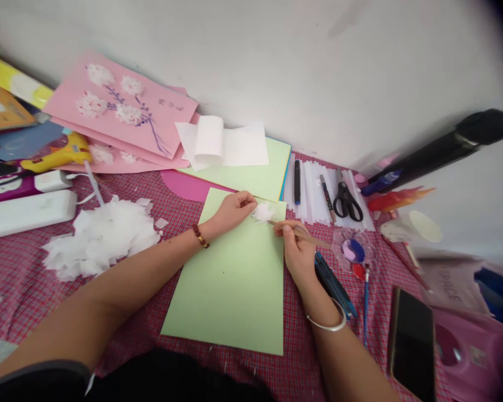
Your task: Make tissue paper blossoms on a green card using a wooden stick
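Observation:
A sheet of light green paper lies before me, a small crumpled white paper flower near its top right corner. My left hand is closed, its fingertips pinched at the flower's left edge. In my right hand is a thin tan stick, held like a pen. The stick's tip meets the flower's lower right side; whether it ends in bristles is too small to tell. A heap of white paper scraps is left of the sheet.
Pink sheets with white flowers lean at the back left, near a yellow glue gun and a white power strip. To the right are black scissors, a paint palette, a paintbrush and a phone.

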